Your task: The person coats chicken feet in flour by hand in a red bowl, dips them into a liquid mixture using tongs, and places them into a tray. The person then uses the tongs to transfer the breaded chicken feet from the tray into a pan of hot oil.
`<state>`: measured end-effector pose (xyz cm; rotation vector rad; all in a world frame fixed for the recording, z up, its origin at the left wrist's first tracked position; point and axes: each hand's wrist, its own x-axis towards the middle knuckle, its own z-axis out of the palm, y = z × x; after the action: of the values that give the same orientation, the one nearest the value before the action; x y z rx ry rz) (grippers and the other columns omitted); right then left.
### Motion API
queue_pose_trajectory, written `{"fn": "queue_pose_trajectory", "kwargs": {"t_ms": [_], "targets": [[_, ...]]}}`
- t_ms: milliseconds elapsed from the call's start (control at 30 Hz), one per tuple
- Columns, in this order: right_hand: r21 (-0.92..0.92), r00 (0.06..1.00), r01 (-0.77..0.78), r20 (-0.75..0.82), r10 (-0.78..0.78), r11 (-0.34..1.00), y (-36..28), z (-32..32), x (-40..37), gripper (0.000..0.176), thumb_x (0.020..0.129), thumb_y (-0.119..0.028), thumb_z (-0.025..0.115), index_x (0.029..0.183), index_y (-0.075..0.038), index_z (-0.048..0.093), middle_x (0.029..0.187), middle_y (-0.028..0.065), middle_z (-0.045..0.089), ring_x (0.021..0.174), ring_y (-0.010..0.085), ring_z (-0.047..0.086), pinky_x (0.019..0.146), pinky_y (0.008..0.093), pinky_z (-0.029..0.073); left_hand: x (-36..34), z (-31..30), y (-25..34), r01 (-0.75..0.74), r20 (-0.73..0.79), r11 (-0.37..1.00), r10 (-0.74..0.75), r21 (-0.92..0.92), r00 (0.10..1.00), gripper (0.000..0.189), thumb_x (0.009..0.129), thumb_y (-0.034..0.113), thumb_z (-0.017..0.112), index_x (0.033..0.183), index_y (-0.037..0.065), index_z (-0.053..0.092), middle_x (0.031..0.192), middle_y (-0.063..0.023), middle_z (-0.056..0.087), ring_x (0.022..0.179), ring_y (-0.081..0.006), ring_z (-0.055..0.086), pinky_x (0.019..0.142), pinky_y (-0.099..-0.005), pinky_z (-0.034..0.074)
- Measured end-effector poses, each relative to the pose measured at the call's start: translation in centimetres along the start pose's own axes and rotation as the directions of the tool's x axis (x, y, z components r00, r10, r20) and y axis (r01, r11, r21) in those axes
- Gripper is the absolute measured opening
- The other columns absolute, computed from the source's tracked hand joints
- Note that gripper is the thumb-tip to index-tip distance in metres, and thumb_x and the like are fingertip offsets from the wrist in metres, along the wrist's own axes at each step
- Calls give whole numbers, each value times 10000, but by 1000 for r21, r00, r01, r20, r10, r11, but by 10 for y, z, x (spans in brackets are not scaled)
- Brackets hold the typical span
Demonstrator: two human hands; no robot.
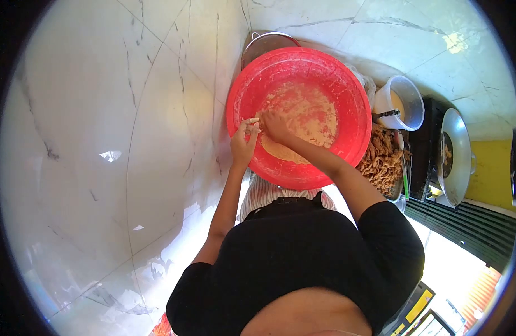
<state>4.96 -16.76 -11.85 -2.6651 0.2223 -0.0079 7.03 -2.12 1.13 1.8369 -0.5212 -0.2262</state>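
Observation:
A wide red basin (356, 120) holds a layer of pale, yellowish flour-like powder (319, 115), with more dusted up its inner wall. My left hand (244, 144) is at the basin's left side, its fingers bent together and their tips coated in pale powder. Close beside it, my right hand (276, 127) reaches in over the powder with its fingers curled. The two hands nearly meet at the fingertips. A small pale bit shows between them, too small to name, and whatever either hand grips is hidden.
Right of the basin, a tray heaped with brown fried strips (381, 165) has green-handled tongs (405, 179) at its edge. Behind it stands a translucent bucket (412, 106) of pale liquid. Farther right is a large wok (459, 157). A tiled wall (174, 112) borders the left.

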Motion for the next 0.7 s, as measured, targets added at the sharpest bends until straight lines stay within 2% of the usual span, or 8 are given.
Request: {"fn": "queue_pose_trajectory", "kwargs": {"t_ms": [133,267,333,367,433,467,533,700], "targets": [[15,925,346,161,-343,938,-7,-25,-61,449,831,-254,456,1174,29,390,1188,211,410,1103,327,382,872,450,334,0,1,-6,-4,-7,1000,4,-23,1000,195,842,193,533,980,63,577,754,-80,621,699,-138,608,651,-254,447],[30,859,343,396,-326,939,8,-20,-102,436,831,-220,459,1204,-7,389,1175,209,428,1069,338,419,869,427,351,-1,0,-4,5,-13,1000,-4,9,1000,189,840,181,533,979,60,578,764,-80,622,709,-138,609,655,-252,449],[163,758,-124,652,-13,979,3,-32,-106,451,814,-257,502,1194,-29,417,1152,174,464,997,295,482,827,368,395,0,1,-3,21,-20,997,-23,-78,1000,184,837,168,536,974,52,578,775,-72,625,712,-137,609,665,-248,449],[161,761,-125,649,-10,979,4,-41,-103,451,814,-257,502,1194,-29,417,1152,174,464,997,295,482,827,368,395,1,1,-4,18,-18,997,-19,-80,1000,184,837,168,536,974,52,578,775,-72,625,712,-137,609,665,-248,449],[398,566,-541,824,-29,741,6,-67,-90,561,758,-358,558,1161,11,431,1025,161,528,870,200,520,699,303,424,0,2,-5,0,-29,997,-2,-83,1000,181,837,158,536,967,41,579,794,-71,629,714,-134,608,674,-249,451],[399,567,-542,823,-28,739,18,-60,-85,561,758,-358,558,1161,11,431,1025,161,528,870,200,520,699,303,424,0,2,-5,-1,-27,996,-1,-84,1000,181,837,158,536,967,41,579,794,-71,629,714,-134,608,674,-249,451],[686,739,-549,665,-106,477,28,-60,-74,572,789,-399,529,1212,-32,414,977,108,536,830,137,529,636,241,411,0,1,-3,6,-14,997,-7,-83,1000,184,838,157,535,967,34,579,817,-76,632,717,-132,608,673,-250,453],[726,758,-613,652,-29,313,11,-134,-47,533,825,-433,453,1231,-90,411,1070,107,533,784,158,573,628,293,445,0,1,-4,-9,9,997,9,-73,1000,188,851,144,516,979,18,571,873,-78,626,733,-129,597,689,-247,449]]}}
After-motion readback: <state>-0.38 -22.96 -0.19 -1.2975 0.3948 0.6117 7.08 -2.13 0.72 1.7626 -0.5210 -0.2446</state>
